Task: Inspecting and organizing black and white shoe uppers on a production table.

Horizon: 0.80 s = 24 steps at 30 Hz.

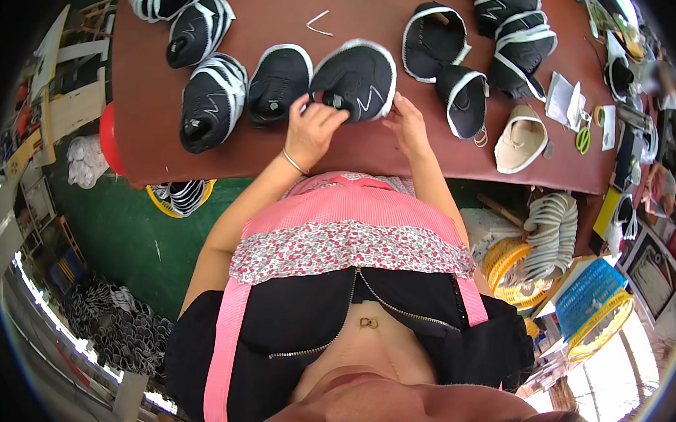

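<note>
A black shoe upper point(353, 73) with a white edge and a white zigzag line is held up between my hands at the near side of the table. The fingers of my left hand point(312, 133) pinch its near left part. My right hand point(408, 123) grips its near right edge with thumb and fingers. Just left of it lies another black upper point(278, 81), its lacing area showing. Beyond that is a stack of black uppers point(212, 103) with white edges. To the right, an open black upper point(435, 41) and a smaller black one point(463, 100) rest on the table.
On the brown-red table point(269, 14), more stacked uppers point(523, 44) lie at the right. Near them are a beige shoe form point(521, 139), a white pad point(563, 99) and green-handled scissors point(583, 140). White coils point(552, 232) and yellow baskets point(504, 264) stand low on the right.
</note>
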Available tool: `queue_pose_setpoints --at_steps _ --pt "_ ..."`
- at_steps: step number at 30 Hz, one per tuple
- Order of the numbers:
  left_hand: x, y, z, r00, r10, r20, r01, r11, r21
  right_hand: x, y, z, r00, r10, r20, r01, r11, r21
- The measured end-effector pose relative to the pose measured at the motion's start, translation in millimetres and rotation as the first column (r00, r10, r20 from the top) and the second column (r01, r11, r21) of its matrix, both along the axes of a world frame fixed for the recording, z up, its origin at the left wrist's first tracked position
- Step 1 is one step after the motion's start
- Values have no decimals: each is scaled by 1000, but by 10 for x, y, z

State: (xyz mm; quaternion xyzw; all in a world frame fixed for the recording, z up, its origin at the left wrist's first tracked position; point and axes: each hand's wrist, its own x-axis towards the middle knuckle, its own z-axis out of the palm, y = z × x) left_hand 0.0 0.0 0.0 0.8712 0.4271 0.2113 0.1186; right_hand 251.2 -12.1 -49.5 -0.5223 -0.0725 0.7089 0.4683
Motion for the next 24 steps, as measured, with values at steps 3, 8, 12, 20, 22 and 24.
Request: queue_pose_setpoints --at_steps 3,8,12,20,22,24 --pt "-249 576 100 995 43 -86 -32 992 125 28 12 -61 985 79 154 -76 997 -28" --pt "-543 1287 96 958 279 -71 -258 942 216 16 3 45 895 64 441 -76 997 9" --pt "-640 1150 -66 964 264 -43 -265 964 -18 -7 88 238 451 -388 804 64 912 405" --pt "-499 302 -203 833 146 -534 -374 860 -348 756 736 184 76 156 985 13 987 -157" --pt "-540 231 -229 839 139 -527 -376 848 -375 896 888 192 161 176 971 -2 984 -178" --pt "-573 165 -244 858 140 -495 -348 866 -360 786 950 42 60 -66 996 129 990 57"
